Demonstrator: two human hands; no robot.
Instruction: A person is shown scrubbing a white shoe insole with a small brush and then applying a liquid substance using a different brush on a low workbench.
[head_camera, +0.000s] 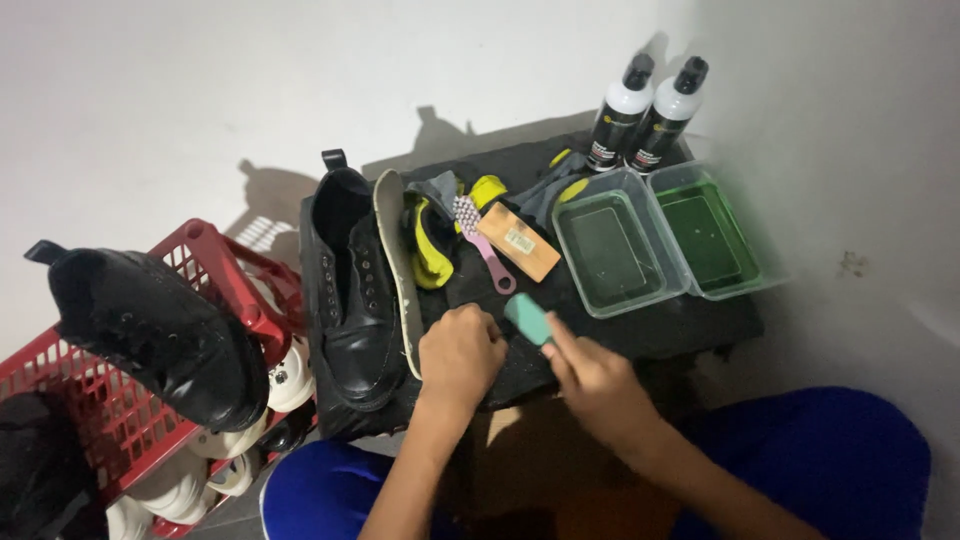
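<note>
**Teal sponge block in the right hand beside a black boot**

The landmark here is the black lace-up boot (352, 300) lying on the dark cloth-covered surface (690, 325). Just right of its toe, the left hand (458, 352) rests knuckles-up on the cloth, fingers curled under into a loose fist; whether anything sits inside that grip cannot be told. Right of that hand, further from the boot, the right hand (597, 382) pinches a small teal sponge block (528, 318) between thumb and fingertips, the block angled up and toward the boot, just above the cloth.

Leaning against the boot's right side is a pale insole (397, 270), set on edge. Beyond the insole lie yellow-and-grey cloths (432, 232), then a pink-handled brush (482, 248) touching a wooden-backed brush (518, 240). Further right of the boot stand two clear plastic tubs side by side, the nearer one (615, 250) clear and the farther one (712, 232) tinted green. Behind the tubs, against the wall, two black-and-white bottles (640, 112) stand upright, touching one another.

Left of the boot, a red plastic basket (215, 265) carries a second black boot (155, 325) on its rim, with white shoe soles (285, 385) showing beneath. The person's blue-trousered knees (830, 445) frame the bottom of the view.
</note>
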